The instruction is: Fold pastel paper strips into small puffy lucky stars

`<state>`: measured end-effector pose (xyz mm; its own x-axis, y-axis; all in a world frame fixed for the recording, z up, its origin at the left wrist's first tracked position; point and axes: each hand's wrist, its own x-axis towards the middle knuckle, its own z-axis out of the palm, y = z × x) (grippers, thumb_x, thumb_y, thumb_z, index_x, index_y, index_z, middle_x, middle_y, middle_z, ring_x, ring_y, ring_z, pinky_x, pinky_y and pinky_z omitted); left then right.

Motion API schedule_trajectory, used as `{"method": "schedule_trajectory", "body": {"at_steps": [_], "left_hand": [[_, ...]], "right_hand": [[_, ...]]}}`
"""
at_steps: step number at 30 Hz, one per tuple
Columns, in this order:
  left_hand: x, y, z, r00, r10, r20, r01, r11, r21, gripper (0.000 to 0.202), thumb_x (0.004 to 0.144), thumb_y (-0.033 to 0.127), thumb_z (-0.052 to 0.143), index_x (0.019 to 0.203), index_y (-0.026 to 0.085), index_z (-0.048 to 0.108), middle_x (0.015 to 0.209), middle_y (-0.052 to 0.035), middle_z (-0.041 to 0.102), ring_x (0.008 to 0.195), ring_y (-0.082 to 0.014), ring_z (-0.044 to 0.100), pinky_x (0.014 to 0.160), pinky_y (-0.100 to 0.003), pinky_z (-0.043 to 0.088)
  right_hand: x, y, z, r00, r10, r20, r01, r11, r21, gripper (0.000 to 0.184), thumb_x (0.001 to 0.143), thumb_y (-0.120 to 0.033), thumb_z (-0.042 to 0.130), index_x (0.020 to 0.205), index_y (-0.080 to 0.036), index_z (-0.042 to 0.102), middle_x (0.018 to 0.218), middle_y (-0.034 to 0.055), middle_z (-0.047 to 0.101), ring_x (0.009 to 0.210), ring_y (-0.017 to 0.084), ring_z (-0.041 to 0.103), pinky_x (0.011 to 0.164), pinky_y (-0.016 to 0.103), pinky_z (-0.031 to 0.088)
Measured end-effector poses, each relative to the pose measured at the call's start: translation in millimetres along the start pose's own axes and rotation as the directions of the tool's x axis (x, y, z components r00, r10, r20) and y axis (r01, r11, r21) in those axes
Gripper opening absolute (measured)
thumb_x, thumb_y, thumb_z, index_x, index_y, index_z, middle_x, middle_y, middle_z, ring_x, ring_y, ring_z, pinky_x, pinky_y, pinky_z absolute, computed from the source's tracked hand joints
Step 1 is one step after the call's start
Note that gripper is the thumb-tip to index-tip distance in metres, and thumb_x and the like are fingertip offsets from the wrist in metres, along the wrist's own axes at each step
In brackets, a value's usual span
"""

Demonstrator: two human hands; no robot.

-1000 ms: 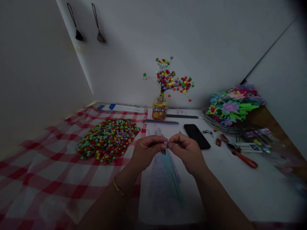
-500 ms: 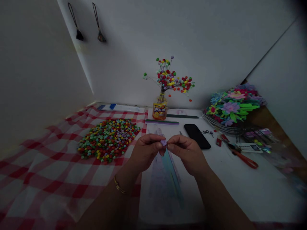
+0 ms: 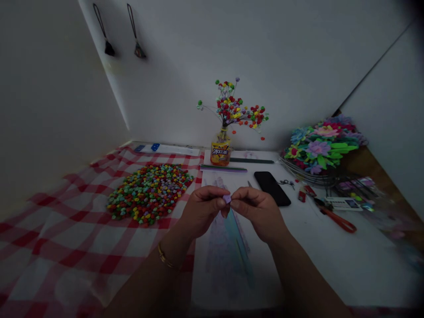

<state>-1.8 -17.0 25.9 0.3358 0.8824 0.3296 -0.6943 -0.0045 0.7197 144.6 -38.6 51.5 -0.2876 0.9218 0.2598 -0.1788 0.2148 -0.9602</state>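
My left hand (image 3: 202, 210) and my right hand (image 3: 260, 212) meet fingertip to fingertip above the table, both pinching a small purple paper piece (image 3: 227, 198). Under them lie long paper strips (image 3: 236, 240), teal and pale purple, on the white table top (image 3: 331, 260). A heap of small colourful paper stars (image 3: 150, 192) rests on the red-and-white checked cloth (image 3: 49, 247) to the left of my left hand. A gold bracelet circles my left wrist.
A bottle (image 3: 221, 151) with a stem of coloured beads stands at the back wall. A black phone (image 3: 271, 187) lies right of my hands. Further right are red-handled scissors (image 3: 334, 218), a basket of paper flowers (image 3: 319, 148) and small packets. Two tassels hang on the wall.
My fingers have shifted slightly on the purple piece, turning it between the fingertips. Both hands stay in the same place.
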Motion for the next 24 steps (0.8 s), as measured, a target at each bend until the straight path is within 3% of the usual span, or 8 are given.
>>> {"method": "schedule_trajectory", "body": {"at_steps": [13, 21, 24], "left_hand": [[-0.9, -3.2, -3.4, 0.996, 0.086, -0.003, -0.084, 0.986, 0.142, 0.015, 0.06, 0.014, 0.074, 0.074, 0.02, 0.071, 0.059, 0.0001, 0.066, 0.048, -0.0104, 0.059, 0.049, -0.023, 0.048], [-1.6, -1.5, -3.9, 0.996, 0.077, -0.038, -0.064, 0.959, 0.276, 0.016, 0.06, 0.011, 0.073, 0.075, 0.018, 0.071, 0.06, -0.0003, 0.065, 0.053, -0.0111, 0.06, 0.055, -0.025, 0.049], [-1.5, -2.5, -3.2, 0.995, 0.074, -0.06, -0.057, 0.968, 0.243, 0.017, 0.063, 0.013, 0.071, 0.079, 0.019, 0.071, 0.061, -0.0005, 0.065, 0.055, -0.011, 0.059, 0.056, -0.025, 0.047]], "right_hand": [[-0.4, 0.2, -2.7, 0.999, 0.014, -0.028, -0.016, 0.998, -0.054, 0.004, 0.072, -0.021, 0.064, 0.07, -0.019, 0.061, 0.064, -0.0019, 0.062, 0.065, 0.012, 0.057, 0.067, 0.027, 0.043], [0.3, -1.2, -3.9, 0.989, 0.023, -0.144, -0.066, 0.953, -0.296, 0.005, 0.07, -0.021, 0.061, 0.067, -0.018, 0.059, 0.064, -0.001, 0.058, 0.063, 0.013, 0.052, 0.062, 0.027, 0.041], [0.7, 0.2, 0.6, 0.985, -0.015, -0.173, -0.036, 0.957, -0.288, 0.006, 0.07, -0.023, 0.062, 0.068, -0.018, 0.058, 0.063, -0.0009, 0.058, 0.063, 0.013, 0.052, 0.062, 0.027, 0.041]]}}
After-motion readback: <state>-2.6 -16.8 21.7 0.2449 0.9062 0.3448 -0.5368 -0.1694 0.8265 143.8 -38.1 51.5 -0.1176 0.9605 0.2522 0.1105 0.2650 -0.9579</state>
